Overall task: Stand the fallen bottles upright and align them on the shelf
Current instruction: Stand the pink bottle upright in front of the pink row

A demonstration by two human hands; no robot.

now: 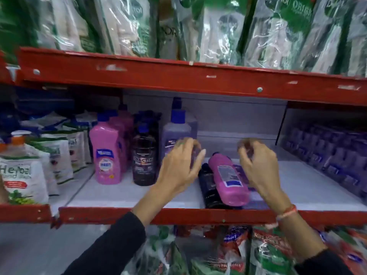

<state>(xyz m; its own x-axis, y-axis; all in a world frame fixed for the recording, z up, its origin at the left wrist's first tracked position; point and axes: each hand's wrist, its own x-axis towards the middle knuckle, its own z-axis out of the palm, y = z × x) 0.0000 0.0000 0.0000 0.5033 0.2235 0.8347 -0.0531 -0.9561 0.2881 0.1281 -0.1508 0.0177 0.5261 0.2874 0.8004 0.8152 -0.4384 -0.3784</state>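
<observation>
On the white shelf board (pixel 127 193) three bottles stand upright in a row: pink (pixel 106 153), dark brown (pixel 143 155) and lilac with a blue cap (pixel 174 132). To their right a pink bottle (pixel 228 179) lies on its side over a fallen black bottle (pixel 208 187), with a fallen purple one (pixel 256 199) partly hidden beneath. My left hand (pixel 178 167) hovers in front of the lilac bottle, fingers spread, holding nothing. My right hand (pixel 258 165) hangs above the fallen pile, fingers curled and apart, also holding nothing.
A red shelf lip (pixel 178 215) runs along the front edge, and another red beam (pixel 178 80) hangs overhead. Refill pouches (pixel 23 175) crowd the left. Purple packs (pixel 327 155) fill the right side. Bare shelf lies between the fallen bottles and those packs.
</observation>
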